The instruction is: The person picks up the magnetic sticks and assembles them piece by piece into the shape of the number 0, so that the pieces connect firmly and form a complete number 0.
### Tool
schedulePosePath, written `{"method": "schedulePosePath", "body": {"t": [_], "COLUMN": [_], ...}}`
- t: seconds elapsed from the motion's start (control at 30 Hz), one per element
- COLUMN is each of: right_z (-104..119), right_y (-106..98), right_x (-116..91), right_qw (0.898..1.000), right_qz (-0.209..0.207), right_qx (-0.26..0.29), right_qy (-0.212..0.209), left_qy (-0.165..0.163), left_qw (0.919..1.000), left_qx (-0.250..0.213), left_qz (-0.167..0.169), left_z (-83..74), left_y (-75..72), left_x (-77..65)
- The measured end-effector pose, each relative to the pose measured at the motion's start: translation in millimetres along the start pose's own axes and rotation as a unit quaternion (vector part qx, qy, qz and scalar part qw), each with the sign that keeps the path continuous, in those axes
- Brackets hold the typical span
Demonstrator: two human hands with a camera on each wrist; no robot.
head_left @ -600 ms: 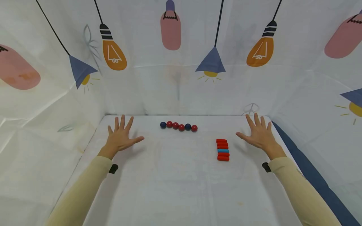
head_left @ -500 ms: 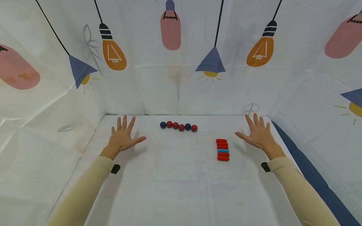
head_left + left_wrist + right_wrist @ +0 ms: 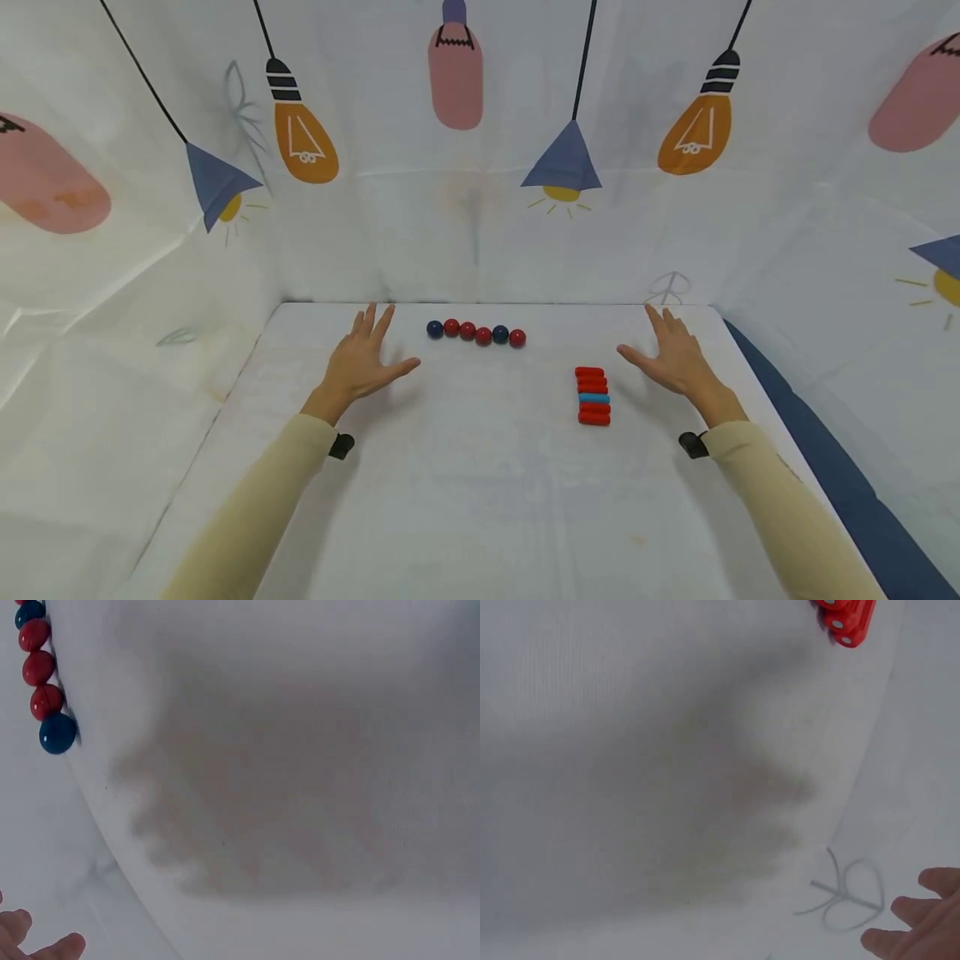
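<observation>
My left hand (image 3: 358, 365) hovers over the left part of the white table, fingers spread and holding nothing. Just to its right, near the back edge, runs a row of dark blue and red balls (image 3: 483, 336); the left wrist view shows the blue end ball (image 3: 58, 733) close up. My right hand (image 3: 673, 361) is also held above the table with fingers extended, holding nothing. Left of it lies a stacked column of short red sticks (image 3: 594, 419) with one light blue stick (image 3: 594, 398) among them. In the right wrist view, fingertips (image 3: 911, 909) show at the lower right.
The white table (image 3: 465, 517) reaches back to a white cloth wall (image 3: 360, 233) printed with lamps and bulbs. More cloth encloses both sides. Dark blue fabric (image 3: 832, 467) lies along the table's right edge.
My left hand has moved right, toward the row of balls. The right hand has shifted slightly left, toward the sticks. The balls and sticks keep their places on the table.
</observation>
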State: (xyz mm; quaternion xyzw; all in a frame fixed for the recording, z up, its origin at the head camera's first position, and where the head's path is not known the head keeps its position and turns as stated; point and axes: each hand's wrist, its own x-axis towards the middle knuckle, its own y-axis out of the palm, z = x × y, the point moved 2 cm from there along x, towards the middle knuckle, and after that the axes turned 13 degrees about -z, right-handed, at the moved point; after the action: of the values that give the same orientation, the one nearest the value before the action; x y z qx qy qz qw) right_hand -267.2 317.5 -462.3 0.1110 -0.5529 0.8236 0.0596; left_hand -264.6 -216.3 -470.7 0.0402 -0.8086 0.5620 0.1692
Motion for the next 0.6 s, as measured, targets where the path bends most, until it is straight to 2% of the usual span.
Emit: {"method": "schedulePosePath", "body": {"t": [0.17,0.27,0.37,0.6], "right_z": [2.8,2.0,0.8,2.4], "right_y": [10.9,20.9,30.2,43.3], "right_x": [-6.3,-10.8,-14.5,-19.1], "right_qw": [0.997,0.994,0.991,0.983], "right_qz": [0.027,0.047,0.056,0.078], "right_qx": [0.073,0.096,0.116,0.163], "right_qy": [0.023,0.034,0.04,0.036], "left_qy": [0.037,0.059,0.078,0.114], "left_qw": [0.998,0.9959,0.9948,0.9925], "left_qx": [-0.017,-0.032,-0.042,-0.045], "left_qz": [-0.048,-0.06,-0.051,0.002], "left_z": [-32.1,-54.5,-76.1,-114.8], "left_y": [13.2,22.0,30.6,49.4], "left_x": [10.4,16.0,18.9,17.5]}}
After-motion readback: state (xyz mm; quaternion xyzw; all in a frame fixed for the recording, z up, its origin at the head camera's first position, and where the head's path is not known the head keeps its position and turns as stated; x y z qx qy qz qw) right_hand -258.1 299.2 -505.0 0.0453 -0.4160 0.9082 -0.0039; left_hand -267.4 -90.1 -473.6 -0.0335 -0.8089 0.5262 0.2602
